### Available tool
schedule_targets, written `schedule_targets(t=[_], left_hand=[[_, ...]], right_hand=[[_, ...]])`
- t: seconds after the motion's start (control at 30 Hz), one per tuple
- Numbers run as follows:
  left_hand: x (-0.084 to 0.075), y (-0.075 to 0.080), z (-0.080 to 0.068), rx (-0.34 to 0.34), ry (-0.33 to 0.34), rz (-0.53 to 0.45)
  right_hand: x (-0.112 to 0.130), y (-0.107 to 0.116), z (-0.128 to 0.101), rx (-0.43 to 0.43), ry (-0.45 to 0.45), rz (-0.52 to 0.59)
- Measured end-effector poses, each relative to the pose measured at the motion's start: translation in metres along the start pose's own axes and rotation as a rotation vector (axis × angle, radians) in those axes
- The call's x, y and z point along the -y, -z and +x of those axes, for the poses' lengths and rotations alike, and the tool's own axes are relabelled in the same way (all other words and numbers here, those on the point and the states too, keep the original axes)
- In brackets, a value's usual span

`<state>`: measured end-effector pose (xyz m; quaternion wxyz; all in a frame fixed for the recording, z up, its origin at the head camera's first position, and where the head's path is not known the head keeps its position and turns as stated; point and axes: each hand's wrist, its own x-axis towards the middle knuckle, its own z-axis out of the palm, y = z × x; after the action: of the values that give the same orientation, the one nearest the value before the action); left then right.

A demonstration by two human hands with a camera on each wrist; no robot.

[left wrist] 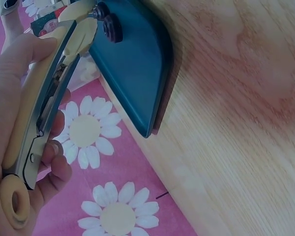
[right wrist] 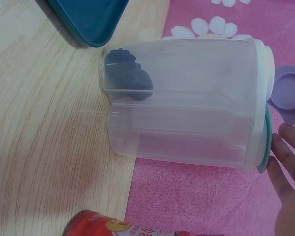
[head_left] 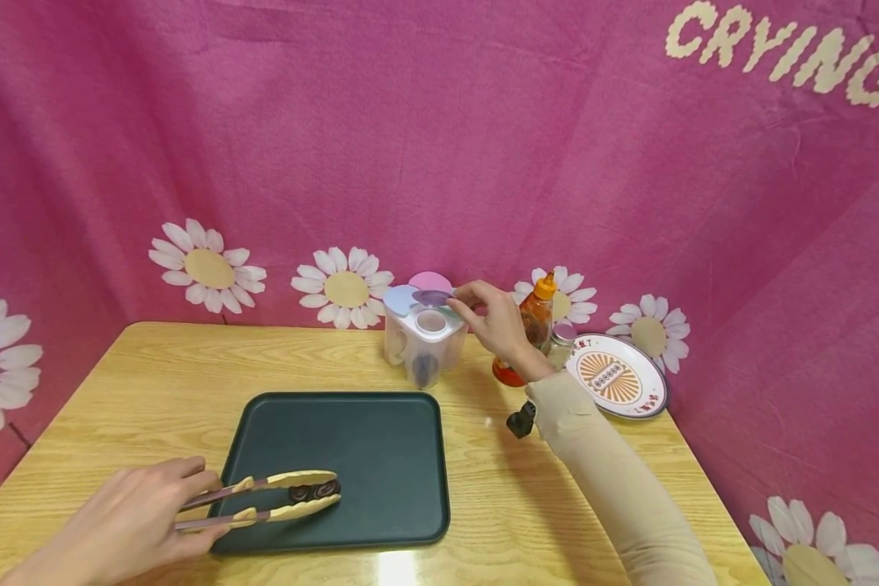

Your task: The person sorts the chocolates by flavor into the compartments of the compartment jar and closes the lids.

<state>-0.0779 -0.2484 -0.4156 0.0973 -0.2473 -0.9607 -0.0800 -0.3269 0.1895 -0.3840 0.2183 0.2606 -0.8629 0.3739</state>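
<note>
Left hand low at the near-left desk edge, palm down, forearm coming in from bottom left. Its grip is curled round the handles of the tongs, squeezing them; the left wrist view shows the thumb on top and fingers wrapped underneath. Tongs have beige scalloped tips, metal arms and a beige hanging loop at the hinge end. Tips are pressed onto two dark round cookies, held just over the near-left part of the dark green tray.

Right hand reaches forward across the desk, long beige sleeve, wrist slightly raised. Fingertips pinch a small purple lid flap, lifted open on top of the clear compartment container. Container sits behind the tray's far edge, near the backdrop. Its top is white with pastel lids in blue, pink and purple, and one round opening is exposed. The right wrist view shows a dark lumpy item at the bottom of one compartment; the neighbouring one looks empty.

Writing: backdrop reads "CRYING" top right, cream letters on pink, with daisy prints. Sauce bottle with orange cap stands just right of the hand; its red label is unreadable. Plate at far right has an orange sunburst and small characters, too small to read.
</note>
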Motion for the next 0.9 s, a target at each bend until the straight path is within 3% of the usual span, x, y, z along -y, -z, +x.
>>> schedule_targets(t=[0.07,0.2,0.9], left_hand=[[-0.001,-0.002,0.002,-0.057,-0.038,0.003],[-0.003,-0.004,0.006,-0.073,-0.045,-0.002],[-0.004,-0.005,0.019,0.018,0.051,-0.015]], right_hand=[[0.000,0.000,0.000,0.002,-0.003,0.003],[0.000,0.000,0.000,0.001,-0.006,0.005],[0.000,0.001,-0.001,0.003,-0.004,-0.011]])
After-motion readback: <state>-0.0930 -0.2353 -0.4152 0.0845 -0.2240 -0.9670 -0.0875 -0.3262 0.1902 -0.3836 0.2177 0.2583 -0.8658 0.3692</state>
